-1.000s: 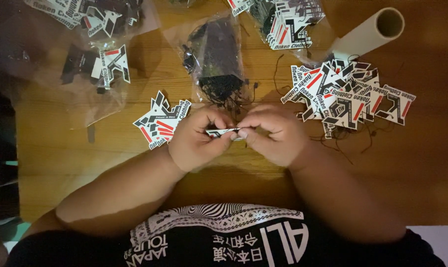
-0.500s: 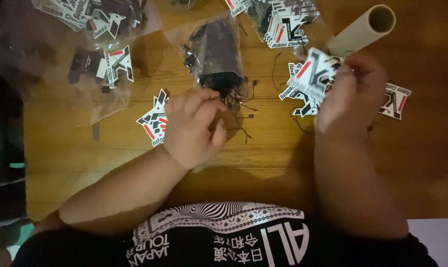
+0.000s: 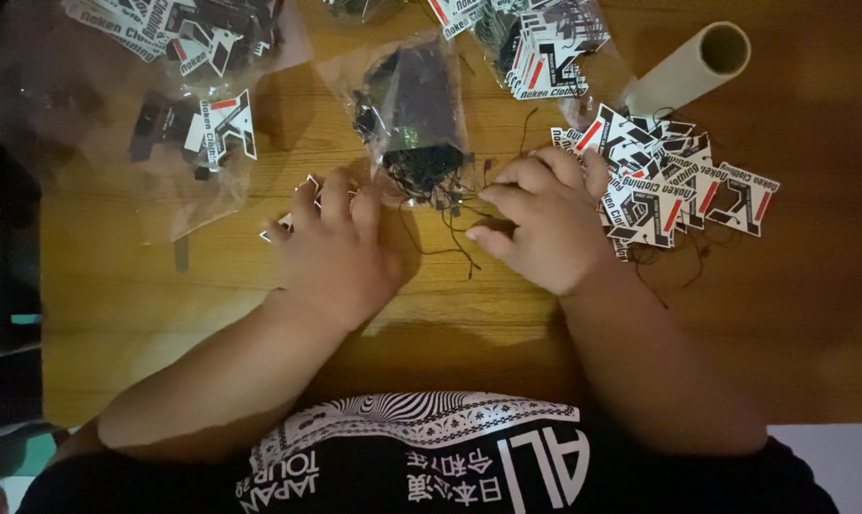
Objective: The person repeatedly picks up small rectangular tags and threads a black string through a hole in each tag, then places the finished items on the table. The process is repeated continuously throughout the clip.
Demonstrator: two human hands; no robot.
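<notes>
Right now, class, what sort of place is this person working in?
Probably a small tag-assembly work table: a wooden table with a pile of printed tags, a clear bag of black strings and more bagged tags.

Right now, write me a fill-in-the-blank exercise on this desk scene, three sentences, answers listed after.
1. The left hand lies over a small stack of tags on the ______ table.
2. The right hand rests beside a clear bag of black ______.
3. A cardboard ______ lies behind the loose pile of tags on the person's right.

Missing words: wooden; strings; tube
</notes>
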